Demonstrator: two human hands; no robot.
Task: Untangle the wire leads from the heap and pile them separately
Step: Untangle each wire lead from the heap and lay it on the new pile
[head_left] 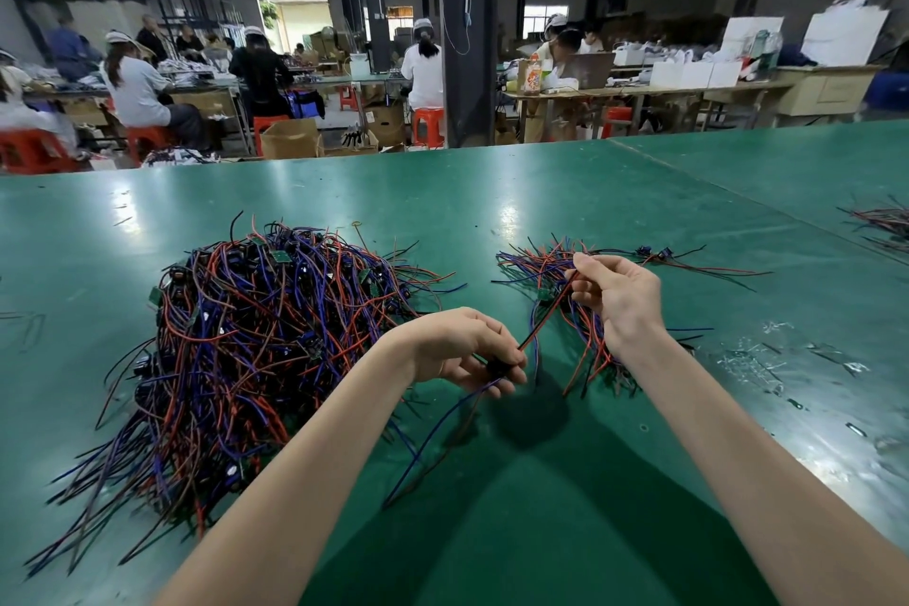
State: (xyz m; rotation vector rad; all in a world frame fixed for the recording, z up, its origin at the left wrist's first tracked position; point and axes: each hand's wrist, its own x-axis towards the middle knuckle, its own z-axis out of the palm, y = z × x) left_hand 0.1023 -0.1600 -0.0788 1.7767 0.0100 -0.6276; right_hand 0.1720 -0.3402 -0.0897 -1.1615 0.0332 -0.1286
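I have the left hand curled round the dark component end of one wire lead, thumb and fingers pinching it just above the table. The right hand pinches the same lead's red-and-black strands near their far end, between thumb and fingertips, so they run taut and slanting from one hand up to the other. The lead's blue strands hang loose from the left hand and trail toward me across the green table. As far as I can see, nothing else is caught on this lead, so I judge it already free and being straightened.

Directly under and beyond the right hand lies the sorted pile, a thin, fanned-out scatter of leads. To the left of the left hand, close beside the forearm, sits the heap: a dense mound of red, blue and black wires with small green boards showing through.

By my reckoning the job is in its early part. The sorted pile is a small fraction of the heap, which looks thoroughly knotted. What remains for this lead is to lay it onto the sorted pile; after that, nearly the whole heap is left to work through.

Farther right, bits of scrap lie on the table, and another bundle of wires sits at the frame's edge.
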